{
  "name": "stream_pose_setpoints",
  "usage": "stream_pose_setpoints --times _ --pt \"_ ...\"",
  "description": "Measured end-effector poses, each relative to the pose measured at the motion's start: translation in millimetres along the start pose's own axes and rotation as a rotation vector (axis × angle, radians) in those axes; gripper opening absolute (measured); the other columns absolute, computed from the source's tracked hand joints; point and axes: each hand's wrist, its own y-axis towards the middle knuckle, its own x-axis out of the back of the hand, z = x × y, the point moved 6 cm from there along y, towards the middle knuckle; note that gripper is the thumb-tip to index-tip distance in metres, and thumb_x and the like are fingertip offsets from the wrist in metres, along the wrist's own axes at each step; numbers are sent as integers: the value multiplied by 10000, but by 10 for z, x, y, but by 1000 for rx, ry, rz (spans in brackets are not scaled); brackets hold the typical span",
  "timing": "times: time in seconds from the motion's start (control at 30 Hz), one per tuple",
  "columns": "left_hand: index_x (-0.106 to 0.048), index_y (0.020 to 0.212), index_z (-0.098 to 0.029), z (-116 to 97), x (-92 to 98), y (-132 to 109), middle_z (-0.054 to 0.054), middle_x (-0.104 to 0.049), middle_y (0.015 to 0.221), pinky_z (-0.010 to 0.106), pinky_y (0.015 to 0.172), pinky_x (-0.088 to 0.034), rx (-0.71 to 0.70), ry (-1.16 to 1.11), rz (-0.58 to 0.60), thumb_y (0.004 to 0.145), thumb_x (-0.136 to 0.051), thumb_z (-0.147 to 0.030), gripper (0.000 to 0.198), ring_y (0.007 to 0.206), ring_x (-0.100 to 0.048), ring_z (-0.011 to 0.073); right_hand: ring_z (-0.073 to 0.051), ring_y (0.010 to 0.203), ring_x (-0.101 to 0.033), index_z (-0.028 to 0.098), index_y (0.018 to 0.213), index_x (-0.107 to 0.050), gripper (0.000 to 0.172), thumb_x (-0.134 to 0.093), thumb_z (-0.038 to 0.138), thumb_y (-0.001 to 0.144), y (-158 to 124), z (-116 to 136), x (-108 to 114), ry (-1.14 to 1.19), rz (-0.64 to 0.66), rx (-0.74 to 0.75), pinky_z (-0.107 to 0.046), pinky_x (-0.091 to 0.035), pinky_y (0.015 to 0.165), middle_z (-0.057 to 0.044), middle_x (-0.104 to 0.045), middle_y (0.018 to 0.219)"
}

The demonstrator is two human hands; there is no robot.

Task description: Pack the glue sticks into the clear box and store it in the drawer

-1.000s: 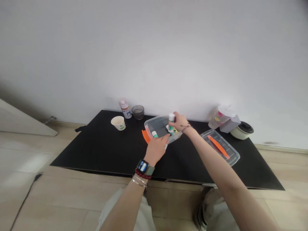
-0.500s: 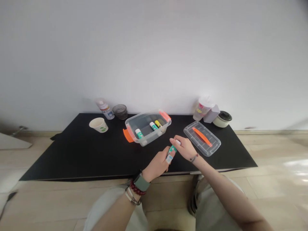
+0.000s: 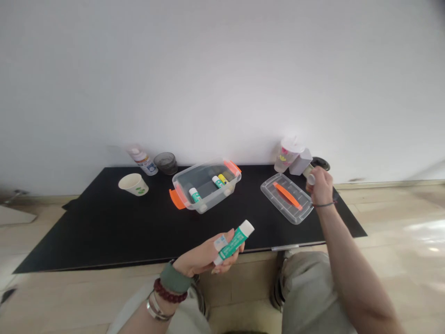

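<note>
Hand, left side: the left hand (image 3: pixel 201 259) sits low and near, over the near edge of the matte black worktop (image 3: pixel 86 232). Its grip is closed around a green-and-white glue stick (image 3: pixel 233 240), which lies tilted with its white cap pointing up and to the right.

Hand, right side: the right hand (image 3: pixel 321 186) is at the far right of the worktop. Its grip is clenched on a white-capped stick (image 3: pixel 310 178), mostly hidden by the fingers.

Box: a clear plastic box (image 3: pixel 181 180) with orange latches stands open at the middle of the worktop. Inside lie two green-and-white glue sticks (image 3: pixel 195 195) and a yellow-marked stick (image 3: pixel 223 179).

Lid: a clear plastic lid (image 3: pixel 299 211) with an orange strip lies just left of the right hand.

Far edge: a white spray can (image 3: pixel 142 163), a dark glass cup (image 3: pixel 165 163), a paper cup (image 3: pixel 133 184) with a green print, a lidded plastic cup (image 3: pixel 288 155) and a dark-lidded pot (image 3: pixel 320 162).

Writing: every label is too small or blurred to read.
</note>
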Motion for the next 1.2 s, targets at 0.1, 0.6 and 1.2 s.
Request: stream_pose_setpoints --times 0.1,0.6,1.2 --pt "-504 955 -188 33 221 78 -79 -421 556 207 411 -279 -66 -27 -211 900 -330 -714 557 371 -338 63 -230 668 -529 233 721 -554 279 -443 465 827 117 -235 11 -139 -44 -108 -375 -403 638 -47 -568 627" --pt "-551 1114 -191 -11 896 422 114 -663 1089 317 788 -438 95 1256 -855 934 -491 -350 247 1024 -634 275 -253 1001 -629 170 1222 -594 350 -412 341 978 518 -576 -786 -612 61 -125 -327 -460 810 -134 -632 1189" --pt "-656 1088 -141 -169 869 608 115 -667 1099 386 892 -460 -274 1736 -952 927 -501 -121 225 1128 -557 275 -287 1043 -676 63 1192 -664 458 -728 129 743 1412 567 -2505 -931 705 1 -361 -549 865 -218 -685 1160"
